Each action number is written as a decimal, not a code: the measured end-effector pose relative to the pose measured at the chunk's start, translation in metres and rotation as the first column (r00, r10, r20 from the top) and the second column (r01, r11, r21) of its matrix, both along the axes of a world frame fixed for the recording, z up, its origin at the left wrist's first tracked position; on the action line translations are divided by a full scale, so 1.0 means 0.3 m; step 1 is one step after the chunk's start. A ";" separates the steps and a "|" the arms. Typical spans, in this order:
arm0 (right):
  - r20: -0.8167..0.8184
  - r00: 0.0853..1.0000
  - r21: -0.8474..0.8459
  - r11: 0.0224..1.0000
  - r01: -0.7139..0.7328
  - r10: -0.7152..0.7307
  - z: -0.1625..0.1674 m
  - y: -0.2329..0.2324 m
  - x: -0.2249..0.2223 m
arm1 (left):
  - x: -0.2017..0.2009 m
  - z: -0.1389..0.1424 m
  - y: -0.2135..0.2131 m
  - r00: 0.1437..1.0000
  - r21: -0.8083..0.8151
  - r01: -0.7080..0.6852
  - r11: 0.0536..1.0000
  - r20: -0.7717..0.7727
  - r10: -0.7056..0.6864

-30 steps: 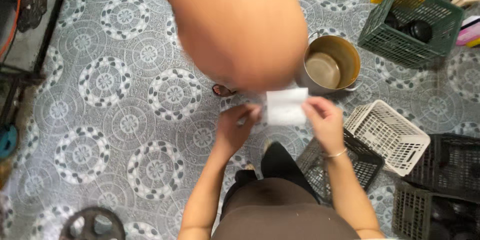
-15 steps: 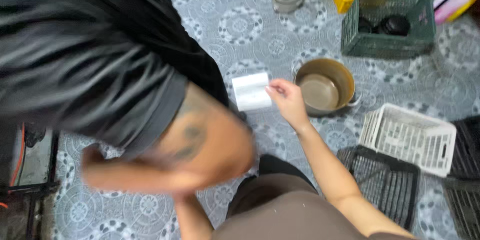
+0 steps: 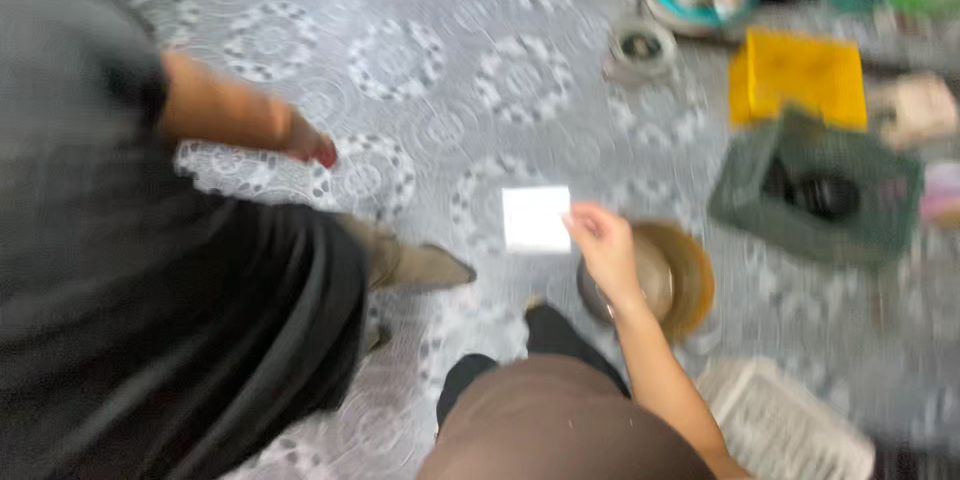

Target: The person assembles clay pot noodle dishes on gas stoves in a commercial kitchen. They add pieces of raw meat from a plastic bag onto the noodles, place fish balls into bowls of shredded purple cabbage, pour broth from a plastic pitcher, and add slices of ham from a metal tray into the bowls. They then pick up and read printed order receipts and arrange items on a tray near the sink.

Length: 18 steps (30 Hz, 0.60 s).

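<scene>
**White paper card pinched in my right hand, above the patterned floor**

White rectangular paper card (image 3: 536,219) is held out in front of me, over the grey floor covering with its round medallion pattern (image 3: 440,60). My right hand (image 3: 603,245) has it by the right edge, fingers closed in a pinch on that edge; the blur keeps me from telling which fingers do the gripping. The card's other three edges are free, touching nothing. My left hand is out of sight.

Just right of the hand and below it stands a round brown metal pot (image 3: 672,280), its rim near my wrist; the card's right edge lies close to that rim in the picture. Further right sits a dark green plastic crate (image 3: 815,198), and beyond it a flat yellow plastic box (image 3: 797,78). A white plastic lattice basket (image 3: 785,425) lies at the lower right by my forearm.

On the left another person in a dark shirt and dark trousers (image 3: 150,270) fills much of the view, one bare arm (image 3: 240,120) hanging and a brown shoe (image 3: 420,265) pointing toward the card. Bare floor shows between that shoe and the card's left edge, and a wide bare stretch lies beyond the card's top edge.
</scene>
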State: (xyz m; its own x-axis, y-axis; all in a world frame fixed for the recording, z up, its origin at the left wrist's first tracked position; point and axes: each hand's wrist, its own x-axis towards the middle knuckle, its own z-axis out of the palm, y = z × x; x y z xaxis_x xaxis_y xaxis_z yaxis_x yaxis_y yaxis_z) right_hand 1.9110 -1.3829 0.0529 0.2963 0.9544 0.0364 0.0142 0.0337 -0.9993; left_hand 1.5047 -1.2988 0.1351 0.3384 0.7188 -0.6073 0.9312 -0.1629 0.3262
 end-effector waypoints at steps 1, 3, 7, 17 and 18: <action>0.031 0.999 0.003 0.999 -0.034 0.034 0.026 0.081 0.028 | 0.012 0.006 0.062 1.000 0.003 -0.025 1.000 0.005 0.025; 0.060 0.994 0.013 0.995 -0.097 0.096 0.061 0.303 0.064 | 0.021 0.014 0.230 0.996 0.008 -0.084 0.996 0.026 0.083; 0.204 0.948 -0.060 0.970 -0.236 0.244 0.068 0.681 0.049 | -0.046 -0.021 0.482 0.969 -0.007 -0.245 0.970 0.041 0.245; 0.158 0.920 -0.114 0.932 -0.344 0.359 0.061 1.849 -0.495 | -0.681 0.047 1.059 0.788 0.013 -0.606 0.795 -0.128 0.603; 0.154 0.920 -0.102 0.932 -0.348 0.361 0.080 1.971 -0.576 | -0.679 0.043 1.128 0.793 -0.021 -0.607 0.795 -0.093 0.603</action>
State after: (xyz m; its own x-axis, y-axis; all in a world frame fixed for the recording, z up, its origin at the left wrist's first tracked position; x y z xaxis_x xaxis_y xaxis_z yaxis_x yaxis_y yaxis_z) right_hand 1.7383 -0.7917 0.0770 -0.0664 0.9977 -0.0163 0.1813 -0.0040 -0.9834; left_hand 1.3011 -0.9603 0.1479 -0.2049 0.7312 -0.6506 0.8569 0.4553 0.2418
